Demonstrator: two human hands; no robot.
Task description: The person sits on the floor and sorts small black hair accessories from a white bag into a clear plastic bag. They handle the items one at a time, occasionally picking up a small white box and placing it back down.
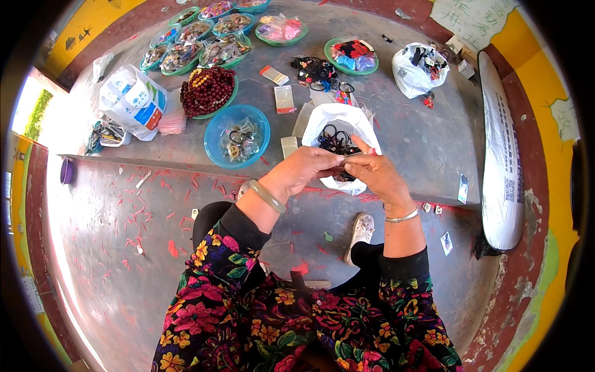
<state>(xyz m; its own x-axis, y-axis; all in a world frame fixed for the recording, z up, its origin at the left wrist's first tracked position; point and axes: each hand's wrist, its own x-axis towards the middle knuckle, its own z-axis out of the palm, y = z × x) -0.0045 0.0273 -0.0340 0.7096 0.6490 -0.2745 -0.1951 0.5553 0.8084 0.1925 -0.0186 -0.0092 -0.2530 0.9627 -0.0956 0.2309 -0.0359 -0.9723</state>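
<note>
My left hand (pixel 304 166) and my right hand (pixel 375 175) meet at the fingertips over a white plastic bag (pixel 328 114). Both pinch something small between them; its kind is too small to make out. Inside the open bag lie dark hair ties (pixel 334 139), partly hidden under my hands. A blue basin (pixel 216 155) stands to the left of my left hand with small clear packets (pixel 242 141) in it. Just left of the bag lies a pale flat card or packet (pixel 289 146).
Behind the blue basin, dark red beads (pixel 207 93) fill a green basin. Several basins of packaged goods (pixel 232 23) stand at the far left. A printed plastic bag (pixel 133 99) is at left, another white bag (pixel 409 77) at far right. The raised ledge's edge (pixel 180 166) crosses before me.
</note>
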